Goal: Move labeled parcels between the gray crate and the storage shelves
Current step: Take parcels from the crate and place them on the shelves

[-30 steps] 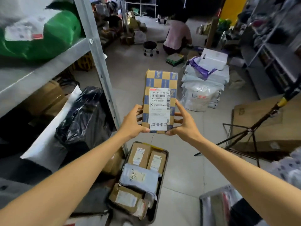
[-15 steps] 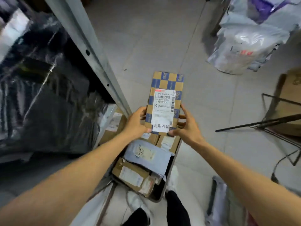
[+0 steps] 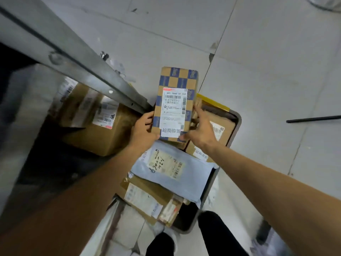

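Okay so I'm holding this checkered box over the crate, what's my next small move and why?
Probably lower the checkered box into the gray crate. Both the left hand and right hand grip it just above the parcels there, beside the pale mailer.

The checkered box (image 3: 175,104) is lower now, right over the gray crate (image 3: 237,119), not up in front of the room. Both hands (image 3: 144,133) (image 3: 201,130) come down with it.
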Available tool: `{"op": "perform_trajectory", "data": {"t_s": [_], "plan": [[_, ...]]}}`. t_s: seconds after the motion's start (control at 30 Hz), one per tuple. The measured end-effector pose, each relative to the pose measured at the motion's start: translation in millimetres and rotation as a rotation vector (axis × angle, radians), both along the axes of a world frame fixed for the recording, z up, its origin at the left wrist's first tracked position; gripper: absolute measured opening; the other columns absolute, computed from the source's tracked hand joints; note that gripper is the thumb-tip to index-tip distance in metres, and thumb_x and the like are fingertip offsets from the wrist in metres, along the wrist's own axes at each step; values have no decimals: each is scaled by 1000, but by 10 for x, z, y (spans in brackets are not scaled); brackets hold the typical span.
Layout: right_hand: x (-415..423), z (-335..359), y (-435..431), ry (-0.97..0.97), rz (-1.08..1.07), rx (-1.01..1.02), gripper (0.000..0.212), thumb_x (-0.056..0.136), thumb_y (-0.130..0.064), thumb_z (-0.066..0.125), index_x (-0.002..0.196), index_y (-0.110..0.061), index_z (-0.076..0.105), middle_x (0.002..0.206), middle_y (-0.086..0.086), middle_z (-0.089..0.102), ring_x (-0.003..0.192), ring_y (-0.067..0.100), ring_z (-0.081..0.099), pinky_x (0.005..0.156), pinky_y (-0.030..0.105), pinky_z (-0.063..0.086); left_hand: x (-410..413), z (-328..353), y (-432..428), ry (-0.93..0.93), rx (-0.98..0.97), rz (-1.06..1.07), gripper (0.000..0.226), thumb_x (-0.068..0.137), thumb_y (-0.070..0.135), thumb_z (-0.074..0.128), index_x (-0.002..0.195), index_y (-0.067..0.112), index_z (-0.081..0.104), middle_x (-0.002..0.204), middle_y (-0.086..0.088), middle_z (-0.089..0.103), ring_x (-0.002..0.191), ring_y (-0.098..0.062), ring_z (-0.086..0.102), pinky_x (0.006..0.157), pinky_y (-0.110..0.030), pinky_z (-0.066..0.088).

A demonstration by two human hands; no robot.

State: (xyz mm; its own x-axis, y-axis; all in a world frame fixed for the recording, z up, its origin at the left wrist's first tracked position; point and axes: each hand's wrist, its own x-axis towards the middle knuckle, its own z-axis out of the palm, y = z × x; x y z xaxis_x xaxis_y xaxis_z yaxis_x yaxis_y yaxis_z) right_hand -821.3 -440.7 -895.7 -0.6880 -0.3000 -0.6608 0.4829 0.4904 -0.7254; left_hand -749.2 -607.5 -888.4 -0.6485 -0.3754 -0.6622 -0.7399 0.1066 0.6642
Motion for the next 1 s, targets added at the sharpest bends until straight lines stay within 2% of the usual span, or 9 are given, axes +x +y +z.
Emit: {"op": "perform_trajectory", "data": {"t_s": [0.1, 0.23, 0.33, 0.47, 0.67, 0.77, 0.8, 0.9, 1.0], "plan": [[36, -355, -97, -37, -13, 21, 113, 59, 11, 83, 151, -22, 25, 129, 1, 57, 116, 11, 49, 95, 30, 48, 53, -354, -71, -14, -23, 42, 70, 78, -17, 65, 139, 12, 47, 132, -6, 57, 120, -18, 54, 91, -31, 49], [158, -604, -298, -55, -58, 50, 125, 44, -4, 91, 148, -27, 25, 126, -1, 58, 115, 17, 54, 94, 47, 53, 93, -577, -106, -20, -72, 117, 63, 79, -19, 60, 134, 11, 51, 128, -5, 59, 111, -13, 56, 87, -28, 50], [251, -775, -423, -80, -100, 82, 131, 35, -23, 92, 143, -38, 19, 130, 5, 52, 119, 24, 54, 97, 49, 51, 94, -591, -153, -29, -105, 93, 60, 79, -18, 61, 132, 10, 52, 121, -1, 59, 106, -10, 55, 74, -12, 47], [310, -762, -416, -88, -81, 176, 123, 41, -8, 93, 140, -28, 22, 126, 5, 49, 118, 25, 52, 96, 42, 51, 109, -566, -202, -45, -87, 8, 61, 77, -19, 64, 129, 10, 52, 122, -1, 58, 104, -8, 54, 64, -2, 46], [294, -720, -390, -118, -55, 182, 124, 42, -6, 94, 140, -28, 20, 128, 6, 47, 119, 26, 51, 99, 48, 49, 103, -563, -212, -73, -101, -56, 63, 77, -17, 66, 130, 11, 49, 123, -1, 57, 111, -11, 53, 75, -11, 44], [313, -685, -362, -154, -55, 168, 112, 56, -2, 89, 144, -20, 22, 133, 6, 42, 122, 23, 47, 97, 33, 45, 155, -545, -203, -99, -116, -93, 60, 78, -15, 67, 129, 11, 48, 115, 3, 56, 108, -12, 55, 72, -11, 44], [304, -673, -355, -157, -37, 168, 108, 58, -2, 88, 143, -18, 23, 135, 6, 41, 124, 24, 46, 97, 32, 45, 166, -536, -200, -104, -120, -104, 61, 78, -15, 67, 130, 12, 47, 115, 3, 56, 106, -12, 55, 71, -12, 44], [233, -577, -321, -145, 77, 202, 110, 55, -6, 91, 142, -12, 25, 137, 10, 44, 127, 30, 47, 105, 44, 43, 161, -465, -166, -92, -148, -136, 74, 75, -14, 70, 137, 16, 44, 120, 1, 58, 104, -11, 55, 77, -23, 50], [157, -401, -192, -115, 152, 260, 99, 60, -10, 90, 139, -6, 30, 135, 15, 44, 124, 32, 47, 104, 40, 44, 134, -334, -96, -18, -222, -194, 75, 72, -11, 74, 135, 19, 48, 123, 1, 57, 109, -13, 53, 83, -27, 47]]}}
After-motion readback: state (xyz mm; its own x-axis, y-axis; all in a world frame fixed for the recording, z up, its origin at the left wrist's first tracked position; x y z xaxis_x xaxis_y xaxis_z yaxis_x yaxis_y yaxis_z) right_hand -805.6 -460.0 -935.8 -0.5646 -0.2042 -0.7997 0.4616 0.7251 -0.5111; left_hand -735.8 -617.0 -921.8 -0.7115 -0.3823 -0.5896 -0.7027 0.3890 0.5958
